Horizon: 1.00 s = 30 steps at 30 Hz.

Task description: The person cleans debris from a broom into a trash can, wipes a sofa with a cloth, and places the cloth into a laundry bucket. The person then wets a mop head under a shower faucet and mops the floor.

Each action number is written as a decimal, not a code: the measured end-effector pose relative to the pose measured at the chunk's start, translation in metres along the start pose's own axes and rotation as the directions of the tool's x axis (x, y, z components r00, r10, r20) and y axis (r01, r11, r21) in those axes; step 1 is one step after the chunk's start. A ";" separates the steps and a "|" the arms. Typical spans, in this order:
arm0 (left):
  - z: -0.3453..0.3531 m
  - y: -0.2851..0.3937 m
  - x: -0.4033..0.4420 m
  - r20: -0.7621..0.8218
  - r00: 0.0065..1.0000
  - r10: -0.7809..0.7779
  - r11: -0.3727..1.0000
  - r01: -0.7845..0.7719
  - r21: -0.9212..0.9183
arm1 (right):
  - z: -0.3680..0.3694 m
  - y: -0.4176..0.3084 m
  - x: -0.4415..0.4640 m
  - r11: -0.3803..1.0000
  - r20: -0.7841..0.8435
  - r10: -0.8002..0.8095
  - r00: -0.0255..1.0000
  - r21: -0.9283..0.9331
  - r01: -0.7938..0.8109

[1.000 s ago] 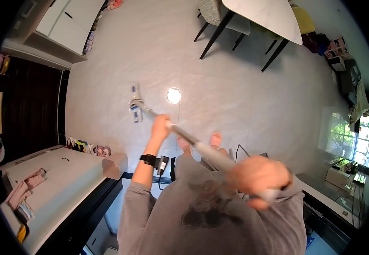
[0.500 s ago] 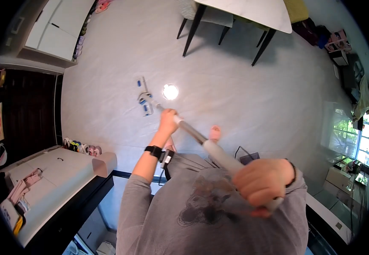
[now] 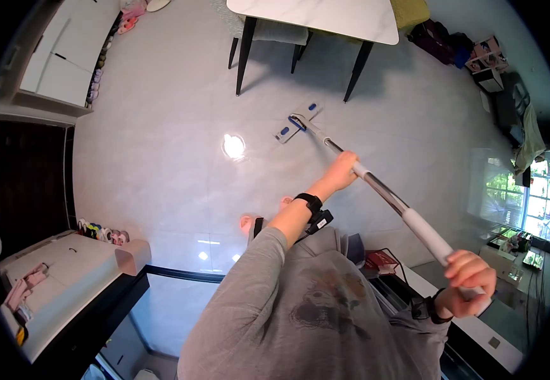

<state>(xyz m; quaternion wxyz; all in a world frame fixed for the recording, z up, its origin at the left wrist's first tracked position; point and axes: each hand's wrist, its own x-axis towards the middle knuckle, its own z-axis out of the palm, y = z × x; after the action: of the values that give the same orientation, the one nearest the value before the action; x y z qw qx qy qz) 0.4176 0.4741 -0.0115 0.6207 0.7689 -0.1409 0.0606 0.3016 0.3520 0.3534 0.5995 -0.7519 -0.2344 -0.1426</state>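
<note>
A flat mop head (image 3: pixel 297 123) with blue parts lies on the pale tiled floor (image 3: pixel 161 133), in front of the dining table. Its long pole (image 3: pixel 385 193) slants down to the right. My left hand (image 3: pixel 343 170) is wrapped round the middle of the pole, with a black band and small black box on that wrist. Around the thick white grip at the pole's upper end, my right hand (image 3: pixel 470 283) is closed. Both hands are clear of the floor.
A white-topped table (image 3: pixel 325 18) with black legs and chairs stands ahead. Shoes (image 3: pixel 102 233) line a low cabinet (image 3: pixel 66 272) at the left. A tall white cabinet (image 3: pixel 66 63) is at the upper left. Bags and boxes (image 3: pixel 487 60) sit at the upper right.
The mop head has swept from the left to the right, nearer the table. Both hands have moved right with the pole, still gripping it. The view has shifted, and the feet now show further left.
</note>
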 end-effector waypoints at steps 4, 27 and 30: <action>0.005 0.024 -0.012 0.194 0.980 -0.032 0.999 0.031 0.010 | -0.051 -0.003 -0.017 0.995 -0.235 -0.097 0.967 0.002 0.101; -0.284 -0.015 -0.393 -0.581 0.609 -0.540 0.627 0.752 0.205 | 0.293 0.051 -0.027 0.719 0.380 -0.025 0.924 0.649 -0.248; -0.271 0.003 -0.411 -0.681 0.474 -0.558 0.587 0.805 0.079 | 0.302 0.042 -0.023 0.648 0.539 -0.143 0.830 0.685 -0.333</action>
<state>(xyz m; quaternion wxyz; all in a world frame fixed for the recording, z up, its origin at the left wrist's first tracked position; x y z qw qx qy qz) 0.0466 0.7945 -0.0585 0.4337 0.8044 0.4009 0.0637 0.2837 0.6327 0.2347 0.7699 -0.4519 -0.3913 0.2232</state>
